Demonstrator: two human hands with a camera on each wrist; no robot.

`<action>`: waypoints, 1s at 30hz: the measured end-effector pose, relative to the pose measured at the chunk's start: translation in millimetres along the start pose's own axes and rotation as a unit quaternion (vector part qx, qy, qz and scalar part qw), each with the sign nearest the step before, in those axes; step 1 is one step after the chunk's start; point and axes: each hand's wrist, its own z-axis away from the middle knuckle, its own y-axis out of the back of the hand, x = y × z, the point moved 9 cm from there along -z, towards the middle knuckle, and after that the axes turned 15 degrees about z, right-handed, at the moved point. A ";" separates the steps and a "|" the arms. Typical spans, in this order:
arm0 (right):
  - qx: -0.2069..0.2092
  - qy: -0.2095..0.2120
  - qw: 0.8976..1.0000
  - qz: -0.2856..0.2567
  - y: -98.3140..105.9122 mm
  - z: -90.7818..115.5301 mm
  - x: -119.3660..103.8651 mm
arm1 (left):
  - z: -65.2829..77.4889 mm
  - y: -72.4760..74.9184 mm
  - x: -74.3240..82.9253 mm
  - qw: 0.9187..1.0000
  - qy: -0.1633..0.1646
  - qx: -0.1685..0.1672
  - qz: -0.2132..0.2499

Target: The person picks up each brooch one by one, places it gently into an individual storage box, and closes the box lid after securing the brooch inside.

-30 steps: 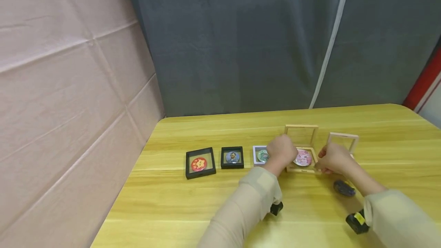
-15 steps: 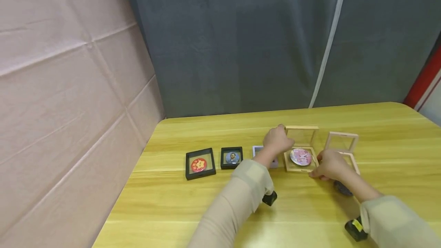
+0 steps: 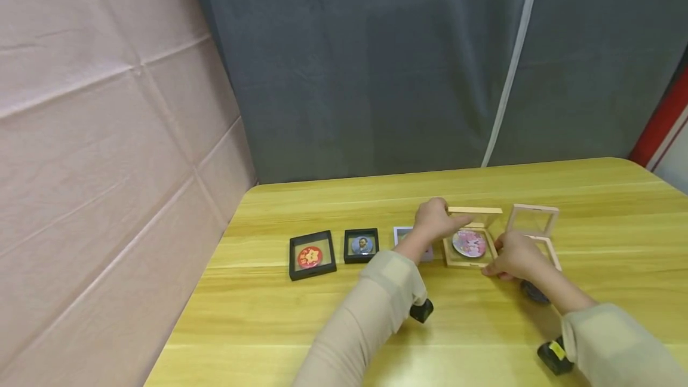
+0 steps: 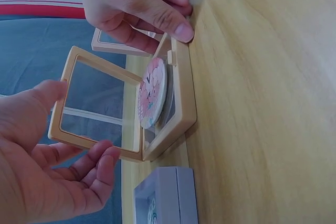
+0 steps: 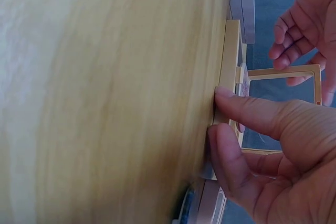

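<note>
A light-wood-coloured display frame [image 3: 464, 264] lies on the table with its clear-windowed lid [image 3: 475, 211] tilted up at the back. Inside sits a round pink badge [image 3: 469, 243]. My left hand [image 3: 432, 220] holds the lid, thumb on its outer edge and fingers along its side, as the left wrist view shows. At the front right corner of the base, my right hand [image 3: 516, 257] grips the frame between thumb and fingers [image 5: 231, 153]. A lilac frame [image 4: 178, 192] stands to the left, partly hidden behind my left hand in the head view.
Farther left lie a black frame [image 3: 292, 258] with a red star badge [image 3: 310, 257] and a smaller black frame [image 3: 352, 260] with a portrait badge [image 3: 362, 245]. Right of my work stands an open pale pink frame [image 3: 532, 208]. A dark round badge [image 3: 534, 292] lies under my right forearm.
My left hand has come up to the lid, which has tipped forward from upright towards the base. My right hand has moved slightly left onto the frame's front corner.
</note>
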 end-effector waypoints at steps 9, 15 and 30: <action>0.006 -0.007 1.000 -0.006 -3.0 -0.7 3.1 | 1.7 -5.4 -3.5 1.000 0.002 -0.028 -0.006; 0.000 -0.004 1.000 -0.015 -3.5 -1.4 4.2 | 4.9 -7.2 -3.6 0.999 -0.004 -0.051 -0.017; 0.007 -0.019 0.995 -0.096 -7.2 -1.3 13.8 | 5.5 -18.8 -10.4 0.994 0.009 -0.098 -0.045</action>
